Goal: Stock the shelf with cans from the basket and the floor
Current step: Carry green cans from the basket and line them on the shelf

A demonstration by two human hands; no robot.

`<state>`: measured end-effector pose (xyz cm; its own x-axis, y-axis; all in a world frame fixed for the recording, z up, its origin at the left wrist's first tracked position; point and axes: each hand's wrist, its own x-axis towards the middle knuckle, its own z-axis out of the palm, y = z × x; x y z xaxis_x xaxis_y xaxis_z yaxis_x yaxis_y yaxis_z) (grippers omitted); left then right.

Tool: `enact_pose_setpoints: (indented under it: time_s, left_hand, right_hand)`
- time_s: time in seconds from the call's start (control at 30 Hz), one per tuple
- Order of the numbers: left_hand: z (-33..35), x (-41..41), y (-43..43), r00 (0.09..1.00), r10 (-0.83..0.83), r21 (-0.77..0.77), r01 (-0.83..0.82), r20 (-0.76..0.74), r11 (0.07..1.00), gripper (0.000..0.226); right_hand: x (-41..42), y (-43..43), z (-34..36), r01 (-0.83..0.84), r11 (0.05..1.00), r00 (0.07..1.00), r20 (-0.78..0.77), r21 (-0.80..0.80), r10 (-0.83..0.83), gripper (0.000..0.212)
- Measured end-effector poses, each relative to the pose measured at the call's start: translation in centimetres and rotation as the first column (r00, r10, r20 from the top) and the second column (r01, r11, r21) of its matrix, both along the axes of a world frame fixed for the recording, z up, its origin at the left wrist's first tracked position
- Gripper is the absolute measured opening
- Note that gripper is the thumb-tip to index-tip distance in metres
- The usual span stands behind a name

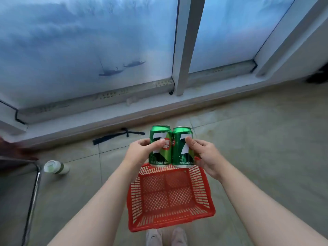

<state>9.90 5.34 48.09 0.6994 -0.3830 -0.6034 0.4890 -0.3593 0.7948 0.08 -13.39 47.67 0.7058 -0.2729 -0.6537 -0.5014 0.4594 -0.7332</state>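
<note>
I hold two green soda cans upright, side by side and touching, above the far rim of a red plastic basket (206, 190). My left hand (142, 150) grips the left can (159, 146). The right can (182, 148) is in my right hand (204, 153). The basket stands on the tiled floor just in front of my feet, and nothing shows inside it. A pale can or cup (55, 167) lies on its side on the floor at the left. Only a metal frame (34, 192) at the left edge shows, perhaps part of the shelf.
A frosted glass wall with a raised sill (124, 112) runs across the far side. A black strap (117, 135) lies on the floor beyond the cans. My shoes (166, 237) are at the bottom edge. Tiled floor stretches to the right.
</note>
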Motion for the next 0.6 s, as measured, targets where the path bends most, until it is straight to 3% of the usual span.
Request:
enact_pose_setpoints:
  time_s: [0.1, 0.23, 0.37, 0.47, 0.6]
  left_hand:
    - [6.7, 0.0, -0.1, 0.998, 0.042, -0.026, -0.041, 0.044, 0.999, 0.098]
    - [14.5, -0.8, 0.0, 0.993, 0.047, -0.078, -0.039, 0.107, 0.996, 0.086]
    - [21.8, -2.1, 0.3, 0.984, 0.06, -0.099, -0.044, 0.166, 0.994, 0.076]
    - [25.7, -2.2, 0.6, 0.975, 0.112, -0.142, -0.085, 0.193, 0.986, 0.054]
    - [29.5, -1.5, 0.8, 0.967, 0.084, -0.188, -0.039, 0.24, 0.981, 0.064]
  right_hand:
    - [0.2, -0.2, 7.0, -0.028, 0.998, 0.998, 0.05, -0.052, 0.031, 0.053]
    - [0.0, -0.1, 14.7, -0.016, 0.992, 0.995, 0.098, -0.123, 0.028, 0.056]
    - [-0.3, 0.3, 21.0, -0.019, 0.982, 0.991, 0.126, -0.185, 0.042, 0.045]
    - [-0.4, 0.4, 25.0, -0.05, 0.97, 0.983, 0.16, -0.236, 0.089, 0.053]
    - [-0.4, 0.4, 29.5, -0.056, 0.952, 0.967, 0.219, -0.3, 0.126, 0.064]
